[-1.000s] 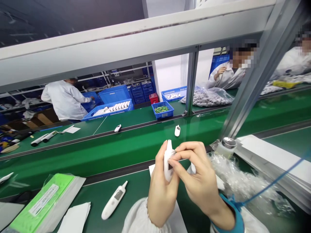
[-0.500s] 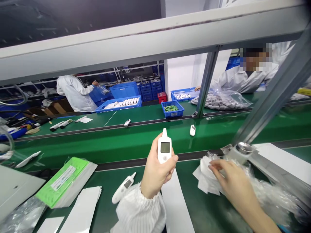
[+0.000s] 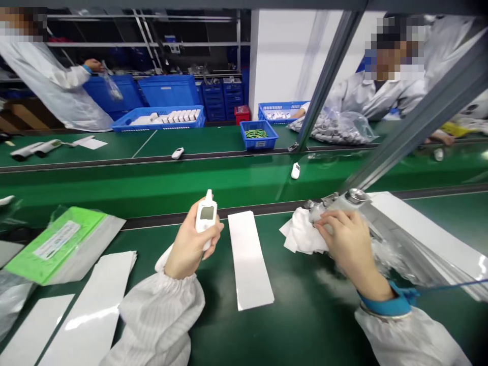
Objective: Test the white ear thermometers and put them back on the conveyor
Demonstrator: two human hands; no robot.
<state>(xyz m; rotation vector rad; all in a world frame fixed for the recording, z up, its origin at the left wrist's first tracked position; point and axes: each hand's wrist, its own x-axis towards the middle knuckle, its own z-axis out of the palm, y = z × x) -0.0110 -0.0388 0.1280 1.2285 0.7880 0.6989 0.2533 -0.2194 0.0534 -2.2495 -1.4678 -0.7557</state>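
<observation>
My left hand [image 3: 190, 243] is closed around a small white thermometer [image 3: 206, 214], held upright with its grey screen facing me. My right hand [image 3: 348, 243] rests on a crumpled white cloth [image 3: 301, 235] on the green bench, fingers bent over its right edge. Just behind the cloth stands a small bottle with a shiny metal cap [image 3: 354, 196]. A white strip of paper [image 3: 249, 259] lies flat between my hands. The tail of another white thermometer [image 3: 163, 258] peeks out behind my left wrist.
A green-labelled bag [image 3: 57, 244] and white sheets [image 3: 95, 300] lie at left, clear plastic bags [image 3: 396, 256] at right. Two white devices [image 3: 295, 171] sit on the conveyor beyond. Blue bins [image 3: 256, 135] and people in white coats are across the line. Slanted metal posts [image 3: 412, 127] rise at right.
My right hand left the thermometer and went right to the white cloth. My left hand turned the thermometer screen toward me and lowered it. My view tilted down and shifted.
</observation>
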